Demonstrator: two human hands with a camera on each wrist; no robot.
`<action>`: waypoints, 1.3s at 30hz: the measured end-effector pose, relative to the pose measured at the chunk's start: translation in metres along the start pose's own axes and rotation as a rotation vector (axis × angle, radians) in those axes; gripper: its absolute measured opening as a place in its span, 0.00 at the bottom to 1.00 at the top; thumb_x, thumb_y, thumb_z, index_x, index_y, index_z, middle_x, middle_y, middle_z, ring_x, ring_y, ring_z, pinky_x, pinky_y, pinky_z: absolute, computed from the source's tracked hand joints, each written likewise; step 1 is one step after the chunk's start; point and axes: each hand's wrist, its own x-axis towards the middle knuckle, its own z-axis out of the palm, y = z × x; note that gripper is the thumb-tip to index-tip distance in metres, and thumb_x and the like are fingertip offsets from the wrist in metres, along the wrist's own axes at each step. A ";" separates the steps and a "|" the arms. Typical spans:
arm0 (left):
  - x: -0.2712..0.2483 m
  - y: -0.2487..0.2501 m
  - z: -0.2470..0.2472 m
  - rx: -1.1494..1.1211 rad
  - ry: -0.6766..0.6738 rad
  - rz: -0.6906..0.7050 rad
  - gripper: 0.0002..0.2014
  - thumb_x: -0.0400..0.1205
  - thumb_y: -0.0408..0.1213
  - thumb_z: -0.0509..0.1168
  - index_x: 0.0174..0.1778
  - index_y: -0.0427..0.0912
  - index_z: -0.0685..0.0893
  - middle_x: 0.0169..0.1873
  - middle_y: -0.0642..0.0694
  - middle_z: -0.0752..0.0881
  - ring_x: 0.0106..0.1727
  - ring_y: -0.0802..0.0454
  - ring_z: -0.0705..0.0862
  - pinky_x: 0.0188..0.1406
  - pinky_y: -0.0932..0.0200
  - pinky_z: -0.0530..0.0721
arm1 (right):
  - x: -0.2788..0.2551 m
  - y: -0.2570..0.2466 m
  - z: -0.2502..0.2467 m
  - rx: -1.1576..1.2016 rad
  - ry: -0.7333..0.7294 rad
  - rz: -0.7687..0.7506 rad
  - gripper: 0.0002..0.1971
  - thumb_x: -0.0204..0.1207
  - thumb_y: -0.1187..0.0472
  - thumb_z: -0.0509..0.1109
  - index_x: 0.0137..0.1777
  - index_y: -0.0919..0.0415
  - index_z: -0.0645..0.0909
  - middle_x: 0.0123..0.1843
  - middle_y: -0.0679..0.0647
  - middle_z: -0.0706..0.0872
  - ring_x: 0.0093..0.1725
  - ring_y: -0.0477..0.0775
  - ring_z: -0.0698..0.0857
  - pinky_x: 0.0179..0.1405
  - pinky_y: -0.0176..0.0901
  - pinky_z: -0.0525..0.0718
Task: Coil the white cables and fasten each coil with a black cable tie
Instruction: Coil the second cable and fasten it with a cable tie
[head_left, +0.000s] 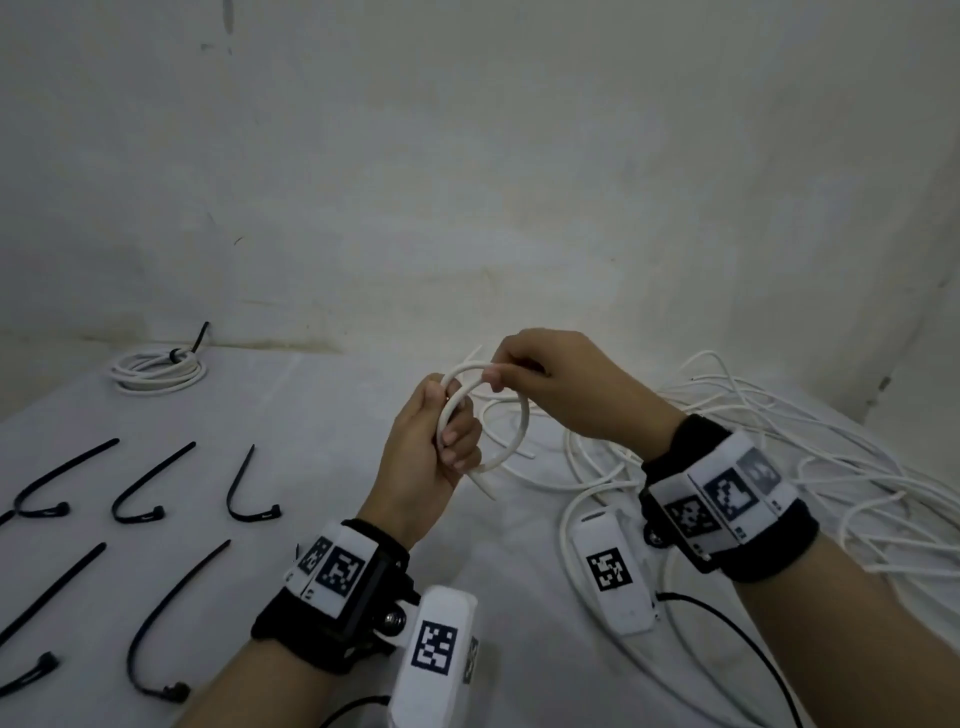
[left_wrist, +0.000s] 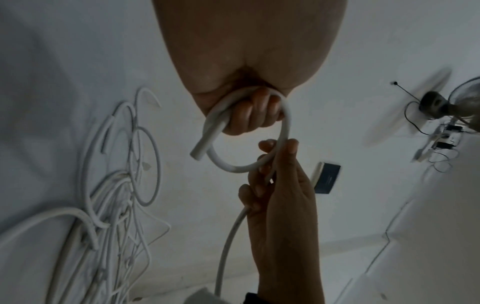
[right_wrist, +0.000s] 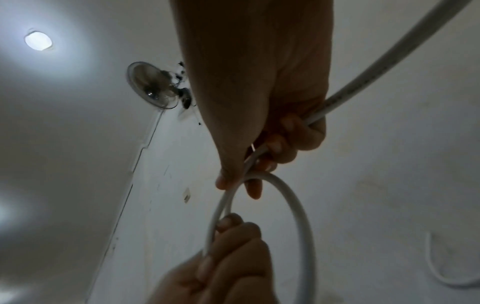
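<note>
Both hands are raised over the pale grey cloth-covered table (head_left: 322, 415), working one thick white round cable (head_left: 522, 415) bent into a single loop. The left hand (head_left: 434, 457) has its fingers curled around the near-left side of the loop, gripping it where the strands overlap; the cable's cut end (head_left: 485, 491) sticks out below that fist, pointing down and toward the person. The right hand (head_left: 561, 384) pinches the top of the loop between thumb and fingertips, and the left wrist view shows the cable running on through this hand and down toward the table. The loop stands roughly upright between the two hands, its opening facing the person.

Right of the loop lies a loose tangle of white cables (head_left: 779, 441) spread over the table. Left of the loop, several black plastic cable ties (head_left: 249, 488), each curved into a hook shape, lie apart from one another. Far left of the loop, beside the wall, rests a finished white cable coil (head_left: 158, 369) bound with a black tie (head_left: 182, 353).
</note>
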 end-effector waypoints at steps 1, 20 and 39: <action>0.000 0.000 -0.003 -0.002 0.013 -0.006 0.16 0.89 0.41 0.46 0.36 0.42 0.66 0.18 0.52 0.65 0.17 0.60 0.61 0.17 0.68 0.61 | 0.002 0.000 0.004 -0.039 -0.022 -0.006 0.15 0.82 0.52 0.64 0.40 0.61 0.83 0.33 0.48 0.75 0.32 0.44 0.74 0.35 0.32 0.69; 0.002 0.005 -0.016 -0.056 -0.050 -0.207 0.17 0.88 0.42 0.46 0.39 0.39 0.73 0.19 0.52 0.66 0.17 0.59 0.66 0.23 0.65 0.74 | 0.001 0.016 0.015 0.747 -0.345 0.269 0.15 0.86 0.55 0.56 0.38 0.60 0.70 0.22 0.48 0.67 0.19 0.47 0.69 0.38 0.50 0.87; 0.005 0.022 -0.035 -0.290 0.015 -0.056 0.14 0.86 0.39 0.47 0.36 0.44 0.72 0.22 0.54 0.66 0.18 0.61 0.63 0.19 0.69 0.66 | -0.040 0.058 -0.016 0.186 -0.090 0.237 0.07 0.83 0.64 0.62 0.56 0.52 0.74 0.30 0.49 0.78 0.22 0.49 0.72 0.20 0.35 0.72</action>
